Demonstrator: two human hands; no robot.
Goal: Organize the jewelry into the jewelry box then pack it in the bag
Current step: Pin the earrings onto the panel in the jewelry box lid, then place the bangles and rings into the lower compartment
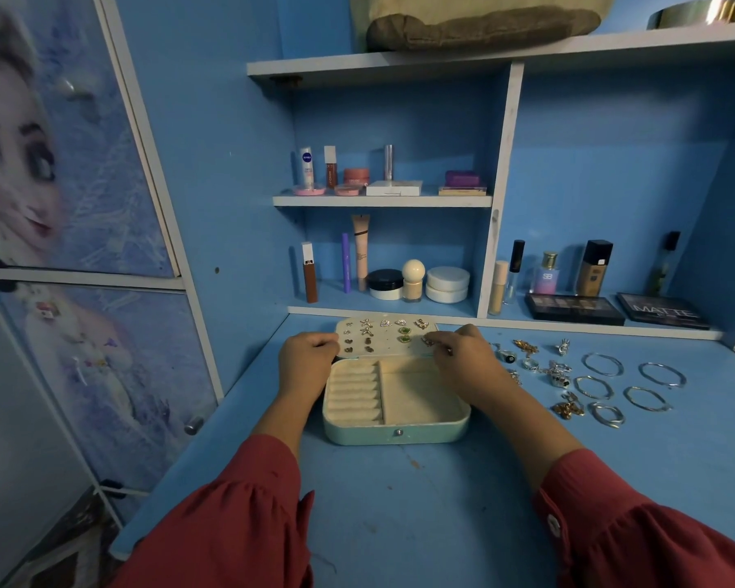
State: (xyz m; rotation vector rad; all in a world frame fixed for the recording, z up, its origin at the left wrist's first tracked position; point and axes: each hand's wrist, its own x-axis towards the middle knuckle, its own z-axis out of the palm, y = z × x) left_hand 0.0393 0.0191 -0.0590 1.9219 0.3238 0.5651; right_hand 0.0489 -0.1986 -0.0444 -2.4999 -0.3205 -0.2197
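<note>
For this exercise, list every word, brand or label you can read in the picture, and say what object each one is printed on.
"NIVEA": white roll-on bottle, upper cosmetics shelf.
"MATTE": dark eyeshadow palette, far right on the desk's back ledge.
"SB": pink-and-blue perfume bottle.
Print on the orange tube, pink jar and other cosmetics is too small or blurred to read.

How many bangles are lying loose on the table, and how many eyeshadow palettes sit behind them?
Bangles: 5
Palettes: 2
Total: 7
</note>
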